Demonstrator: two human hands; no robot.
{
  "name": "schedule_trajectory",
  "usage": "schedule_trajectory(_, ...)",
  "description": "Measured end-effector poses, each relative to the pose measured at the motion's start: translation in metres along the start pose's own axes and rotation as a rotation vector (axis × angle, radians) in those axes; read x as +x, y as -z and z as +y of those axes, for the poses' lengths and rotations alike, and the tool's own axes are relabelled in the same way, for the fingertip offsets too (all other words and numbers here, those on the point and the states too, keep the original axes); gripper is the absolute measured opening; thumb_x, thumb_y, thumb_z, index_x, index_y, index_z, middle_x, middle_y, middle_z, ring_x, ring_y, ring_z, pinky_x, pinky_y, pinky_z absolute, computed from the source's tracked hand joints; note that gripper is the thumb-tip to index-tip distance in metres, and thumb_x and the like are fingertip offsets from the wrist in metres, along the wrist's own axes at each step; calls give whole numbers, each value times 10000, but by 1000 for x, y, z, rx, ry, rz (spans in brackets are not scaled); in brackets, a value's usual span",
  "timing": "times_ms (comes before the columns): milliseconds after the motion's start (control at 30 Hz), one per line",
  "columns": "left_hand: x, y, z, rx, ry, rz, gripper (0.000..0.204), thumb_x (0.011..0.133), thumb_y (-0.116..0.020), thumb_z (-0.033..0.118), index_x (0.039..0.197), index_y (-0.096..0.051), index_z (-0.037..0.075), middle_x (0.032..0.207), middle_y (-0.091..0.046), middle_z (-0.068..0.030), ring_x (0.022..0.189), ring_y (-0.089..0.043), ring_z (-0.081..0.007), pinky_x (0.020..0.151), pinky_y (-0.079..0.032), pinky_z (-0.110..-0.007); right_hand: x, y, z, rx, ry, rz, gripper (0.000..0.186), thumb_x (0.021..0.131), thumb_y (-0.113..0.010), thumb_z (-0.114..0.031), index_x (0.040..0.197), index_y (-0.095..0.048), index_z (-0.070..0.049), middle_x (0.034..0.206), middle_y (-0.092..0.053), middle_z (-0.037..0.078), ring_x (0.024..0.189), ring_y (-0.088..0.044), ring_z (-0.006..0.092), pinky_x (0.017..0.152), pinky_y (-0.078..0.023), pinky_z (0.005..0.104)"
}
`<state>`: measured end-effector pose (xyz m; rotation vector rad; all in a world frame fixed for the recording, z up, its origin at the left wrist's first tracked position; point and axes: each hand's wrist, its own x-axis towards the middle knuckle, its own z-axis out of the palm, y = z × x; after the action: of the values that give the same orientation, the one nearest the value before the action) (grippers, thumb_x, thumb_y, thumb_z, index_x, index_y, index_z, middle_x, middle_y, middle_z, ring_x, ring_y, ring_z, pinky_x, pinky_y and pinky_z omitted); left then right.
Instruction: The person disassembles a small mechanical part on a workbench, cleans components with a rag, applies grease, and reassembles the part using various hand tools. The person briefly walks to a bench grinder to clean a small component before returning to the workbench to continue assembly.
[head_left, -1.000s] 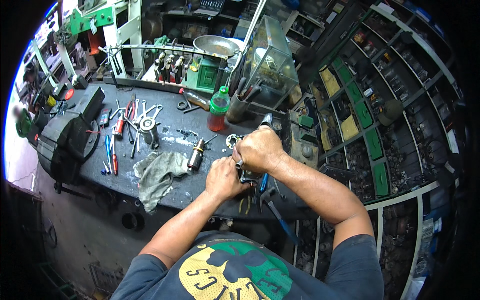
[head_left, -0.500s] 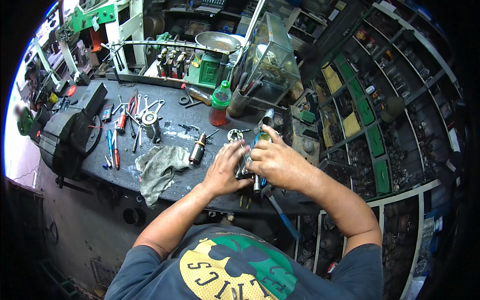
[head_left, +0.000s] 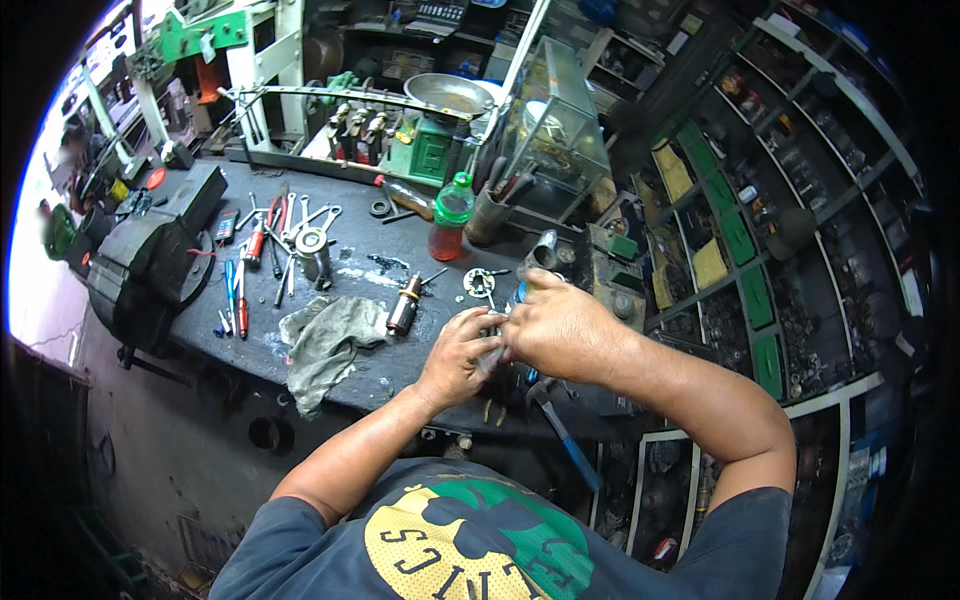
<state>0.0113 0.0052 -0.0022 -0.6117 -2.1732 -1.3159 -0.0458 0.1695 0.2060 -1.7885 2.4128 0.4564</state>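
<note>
Left hand: your left hand (head_left: 458, 358) is curling its fingers (head_left: 478, 326) closed around a small metal part (head_left: 492, 340) at the worktop (head_left: 360, 285) front edge.
Right hand: your right hand (head_left: 560, 328) is cupping over it, fingers bent, pinching the same part.
Change: both hands are sitting lower and nearer you than a second ago.
Part axis: mostly hidden; you cannot tell.
Beyond: grey rag (head_left: 325, 345), red bottle (head_left: 450, 217).

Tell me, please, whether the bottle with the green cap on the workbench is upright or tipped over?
Upright: the bottle stands on its base on the workbench, green cap on top, reddish liquid in its lower part.
</note>
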Motion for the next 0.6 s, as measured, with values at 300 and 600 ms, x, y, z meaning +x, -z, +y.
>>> schedule_trajectory(300, -2, 1, -1, -113, 70, 68, 261, 878, -907, 163, 1050, -723, 95, 1154, -755, -61, 1371, -646, -348, 1241, -405, -594, -11, 29, 9, -141, 166, 345, 416, 979, -711, -214, 1383, -738, -118, 1438, -737, 153, 1469, -626, 333, 1244, -463, 508)
schedule_trajectory(600, 0, 3, -7, -113, 7, 4, 338, 836, -917, 130, 1135, -760, 112, 1335, -678, -120, 1271, -659, -391, 1089, -534, -517, 5, 39, 14, 125, -104, 141, 319, 984, -757, -239, 1279, -766, -119, 1259, -784, 173, 1222, -754, 346, 985, -592, 510)
